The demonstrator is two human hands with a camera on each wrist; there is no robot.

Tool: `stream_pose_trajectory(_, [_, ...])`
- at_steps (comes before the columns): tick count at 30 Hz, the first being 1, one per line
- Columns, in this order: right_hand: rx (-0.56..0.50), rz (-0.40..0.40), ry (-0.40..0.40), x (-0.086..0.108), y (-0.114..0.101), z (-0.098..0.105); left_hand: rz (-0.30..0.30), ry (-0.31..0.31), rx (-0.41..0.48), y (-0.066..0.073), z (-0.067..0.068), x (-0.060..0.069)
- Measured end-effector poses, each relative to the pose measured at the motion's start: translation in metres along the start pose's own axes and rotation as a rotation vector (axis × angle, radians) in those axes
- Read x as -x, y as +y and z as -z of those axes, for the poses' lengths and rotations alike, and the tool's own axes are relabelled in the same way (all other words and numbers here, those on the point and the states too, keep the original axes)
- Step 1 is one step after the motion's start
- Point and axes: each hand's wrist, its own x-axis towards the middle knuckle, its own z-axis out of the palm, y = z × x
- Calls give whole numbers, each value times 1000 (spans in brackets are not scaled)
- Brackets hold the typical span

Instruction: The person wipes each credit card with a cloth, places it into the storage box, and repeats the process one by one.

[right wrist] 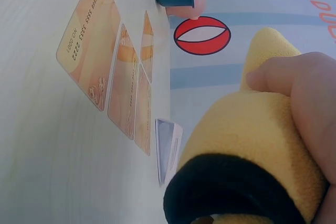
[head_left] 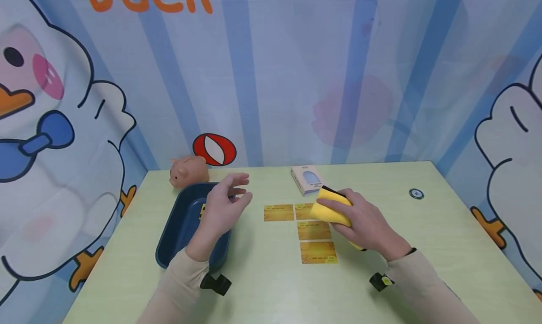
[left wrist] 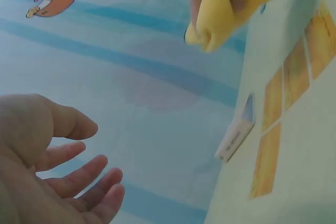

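My right hand [head_left: 366, 220] grips a folded yellow cloth [head_left: 331, 210] with black edging, held above the table. Just left of it several gold cards [head_left: 318, 252] lie flat in an L-like layout, the cloth hiding part of one in the head view. In the right wrist view, thumb and fingers press into the soft fabric [right wrist: 236, 124]. My left hand [head_left: 221, 204] is raised over the right side of a dark blue bin [head_left: 167, 234], its fingers loosely bent around nothing. Inside the bin a small yellow-and-black thing [head_left: 202, 211] is partly hidden by that hand.
A pink piggy bank [head_left: 189, 171] stands behind the bin. Behind the cards lies a small white box [head_left: 306, 179] with a blue oval picture. At the far right is a round dark chip [head_left: 417, 193]. A cartoon-printed curtain [head_left: 279, 79] hangs along the table's back edge.
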Motion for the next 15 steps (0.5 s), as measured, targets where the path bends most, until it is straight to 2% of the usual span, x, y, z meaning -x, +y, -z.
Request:
stream_pose_trajectory(3, [0, -2, 3, 0, 0, 0, -30, -27, 51, 3, -15, 6])
stream_pose_trajectory(7, [0, -6, 0, 1, 0, 1, -43, -67, 85, 0, -37, 12])
stream_pose_trajectory(15, [2, -7, -2, 1, 0, 1, 5, -76, 98, -18, -70, 16])
